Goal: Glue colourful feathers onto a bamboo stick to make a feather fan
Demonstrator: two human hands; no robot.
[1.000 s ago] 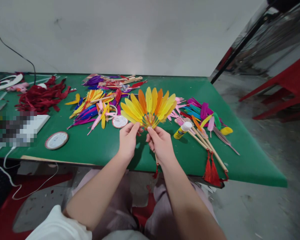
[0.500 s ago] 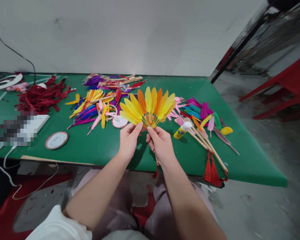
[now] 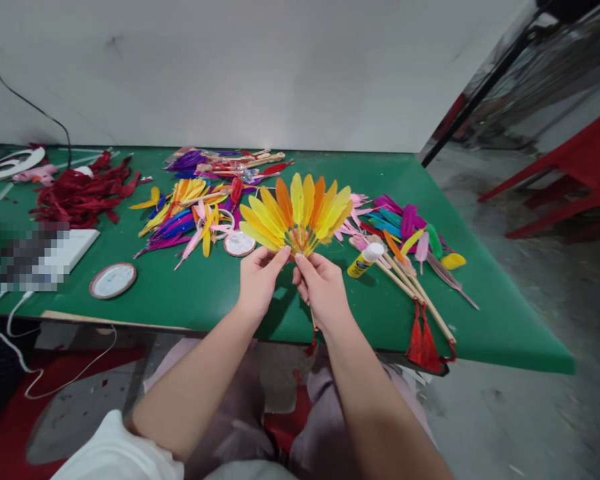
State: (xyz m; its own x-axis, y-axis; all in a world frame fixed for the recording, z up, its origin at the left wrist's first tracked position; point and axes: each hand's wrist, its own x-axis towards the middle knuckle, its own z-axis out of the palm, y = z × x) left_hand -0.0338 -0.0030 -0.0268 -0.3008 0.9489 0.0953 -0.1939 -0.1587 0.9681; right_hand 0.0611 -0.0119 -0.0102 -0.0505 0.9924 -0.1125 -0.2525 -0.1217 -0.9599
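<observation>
A fan of yellow and orange feathers (image 3: pixel 300 210) is spread upright over the green table, held between both hands. My left hand (image 3: pixel 261 277) pinches its base from the left, thumb on the near side. From the right, my right hand (image 3: pixel 323 283) grips the base and the top of the thin handle, thumb at the quill ends. The handle runs down below this hand to a small red tassel (image 3: pixel 311 343) at the table's front edge. A yellow glue stick (image 3: pixel 363 262) with a white cap is just right of my right hand. The far-side fingers are partly hidden.
Loose coloured feathers (image 3: pixel 180 207) lie left of the fan, more (image 3: pixel 410 227) lie to its right. Wooden sticks (image 3: pixel 425 297) with red tassels are at the right. Red strips (image 3: pixel 80 197), a round white lid (image 3: pixel 113 280) and a white box (image 3: pixel 75 250) are on the left.
My left thumb has shifted slightly to the right along the feather base. The fan and my right hand look unmoved. A dark blurred shape has appeared at the far left edge.
</observation>
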